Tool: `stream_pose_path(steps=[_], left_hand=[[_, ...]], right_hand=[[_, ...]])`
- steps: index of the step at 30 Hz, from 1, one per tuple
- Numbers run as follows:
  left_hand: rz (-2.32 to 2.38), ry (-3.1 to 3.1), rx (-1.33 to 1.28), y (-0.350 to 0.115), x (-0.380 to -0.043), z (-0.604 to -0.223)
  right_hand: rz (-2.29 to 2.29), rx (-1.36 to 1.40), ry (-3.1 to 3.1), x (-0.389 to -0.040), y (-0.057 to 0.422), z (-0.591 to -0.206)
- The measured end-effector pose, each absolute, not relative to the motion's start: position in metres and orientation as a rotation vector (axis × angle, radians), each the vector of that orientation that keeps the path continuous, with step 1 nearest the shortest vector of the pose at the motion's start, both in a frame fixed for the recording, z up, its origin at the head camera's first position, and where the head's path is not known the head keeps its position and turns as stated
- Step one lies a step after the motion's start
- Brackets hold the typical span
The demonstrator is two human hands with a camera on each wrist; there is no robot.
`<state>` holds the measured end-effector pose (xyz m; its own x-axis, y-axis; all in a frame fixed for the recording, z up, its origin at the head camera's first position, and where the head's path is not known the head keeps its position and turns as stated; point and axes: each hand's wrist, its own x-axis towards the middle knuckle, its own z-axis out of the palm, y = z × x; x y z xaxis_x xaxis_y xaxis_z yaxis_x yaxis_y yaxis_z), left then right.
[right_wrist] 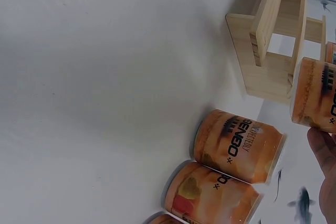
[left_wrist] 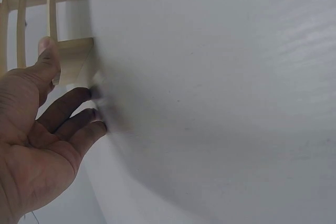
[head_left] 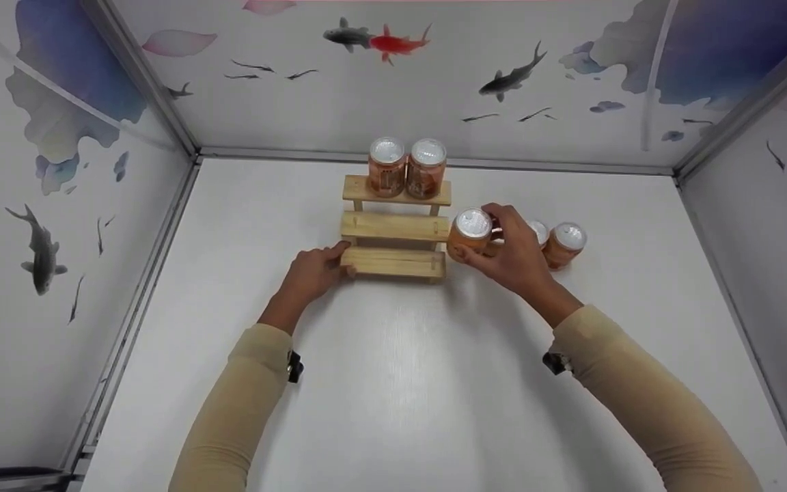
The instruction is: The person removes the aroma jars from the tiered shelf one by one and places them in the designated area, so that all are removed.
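A three-step wooden rack [head_left: 393,261] stands on the white table, with two orange cans with silvery lids [head_left: 387,167] side by side on its top step. My left hand [head_left: 315,273] grips the left end of the lowest step. Its thumb [left_wrist: 48,59] lies on the plank, the other fingers curled lower down near the table. With my right hand [head_left: 513,253] I hold another orange can [head_left: 470,232] upright between thumb and fingers, at the right end of the middle step. In the right wrist view this can [right_wrist: 315,95] is raised off the table beside the rack.
To the right of the rack, more orange cans [right_wrist: 239,145] stand in a row on the table, partly behind my right hand in the head view; the outermost can [head_left: 566,246] shows there. White panels [head_left: 427,89] painted with fish enclose the table [head_left: 393,383] at the back and sides.
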<state>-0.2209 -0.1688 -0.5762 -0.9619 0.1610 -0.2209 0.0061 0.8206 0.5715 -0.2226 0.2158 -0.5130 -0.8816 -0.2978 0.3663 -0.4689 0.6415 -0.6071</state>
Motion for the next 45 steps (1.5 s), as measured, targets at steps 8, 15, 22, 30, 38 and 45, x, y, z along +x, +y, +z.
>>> stream_pose_path(steps=[8,15,22,30,38,45], left_hand=[[0.906,2.738,0.124,-0.169,-0.219,-0.575],[0.849,2.752,0.130,-0.168,-0.219,-0.574],[0.854,2.747,0.122,-0.168,-0.219,-0.573],[0.888,2.752,0.147,-0.169,-0.219,-0.574],[0.907,2.740,0.143,-0.169,-0.219,-0.574],[0.895,2.745,0.153,-0.170,-0.219,-0.574]], right_hand=[[1.033,0.624,-2.613,-0.216,0.223,-0.518],[1.027,0.618,-2.613,-0.209,0.230,-0.522],[1.011,0.603,-2.606,-0.203,0.238,-0.528],[0.982,0.625,-2.597,-0.198,0.247,-0.535],[1.004,0.628,-2.608,-0.194,0.255,-0.543],[1.041,0.619,-2.624,-0.191,0.262,-0.551]])
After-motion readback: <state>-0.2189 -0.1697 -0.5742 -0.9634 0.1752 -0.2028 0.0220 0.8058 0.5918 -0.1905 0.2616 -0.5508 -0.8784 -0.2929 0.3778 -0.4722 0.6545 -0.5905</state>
